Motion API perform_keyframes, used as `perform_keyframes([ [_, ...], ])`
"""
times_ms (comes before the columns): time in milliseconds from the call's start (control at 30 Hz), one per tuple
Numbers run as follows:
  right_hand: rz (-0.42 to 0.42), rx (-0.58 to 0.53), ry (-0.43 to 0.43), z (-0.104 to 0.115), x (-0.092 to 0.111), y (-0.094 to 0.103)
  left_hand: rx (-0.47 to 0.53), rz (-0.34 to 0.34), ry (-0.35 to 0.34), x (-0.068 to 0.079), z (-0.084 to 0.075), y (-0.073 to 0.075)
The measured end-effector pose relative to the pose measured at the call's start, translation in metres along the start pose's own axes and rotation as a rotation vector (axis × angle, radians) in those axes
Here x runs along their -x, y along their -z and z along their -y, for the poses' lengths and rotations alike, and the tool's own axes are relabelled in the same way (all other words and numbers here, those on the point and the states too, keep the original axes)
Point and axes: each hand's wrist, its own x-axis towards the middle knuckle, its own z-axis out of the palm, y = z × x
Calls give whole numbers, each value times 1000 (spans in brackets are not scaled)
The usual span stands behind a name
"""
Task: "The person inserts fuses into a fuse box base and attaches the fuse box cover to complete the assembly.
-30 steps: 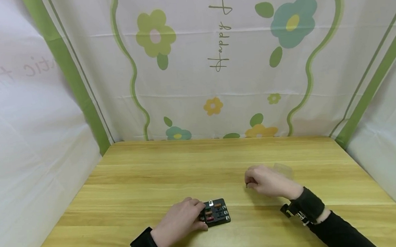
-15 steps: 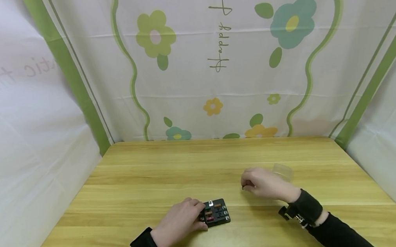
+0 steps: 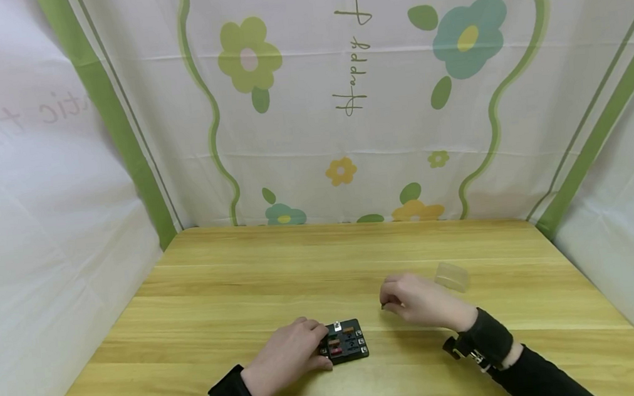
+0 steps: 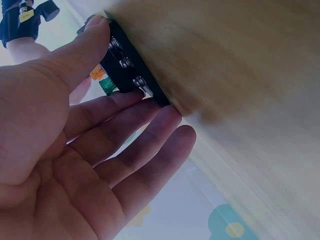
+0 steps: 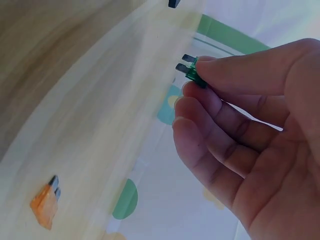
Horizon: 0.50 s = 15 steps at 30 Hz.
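Observation:
A black fuse block [image 3: 349, 341] lies on the wooden table in the head view, with several coloured blade fuses seated in it and metal screw terminals along its edges. My left hand [image 3: 290, 353] grips its left end, thumb on the near side and fingers on the far side. In the left wrist view, orange and green fuses [image 4: 107, 86] stick out of the block. To the block's right and farther back, my right hand [image 3: 421, 301] pinches a green blade fuse [image 5: 195, 76] between thumb and forefinger, its two metal prongs pointing away from the fingertips.
An orange blade fuse [image 5: 45, 207] lies on the table in the right wrist view. Behind my right hand sits a small clear plastic box [image 3: 452, 276]. A white curtain with printed flowers [image 3: 288, 125] hangs along the table's back edge, with more fabric at both sides.
My right hand has moved a little left and toward the front with the green fuse, uncovering more of the clear box. The left hand and the fuse block have stayed in place.

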Motion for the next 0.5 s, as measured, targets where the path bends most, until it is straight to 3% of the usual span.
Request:
perform_keyframes([
  [500,-18,-27,42,5,-2,-8,7,2,-3,0,1,-1],
])
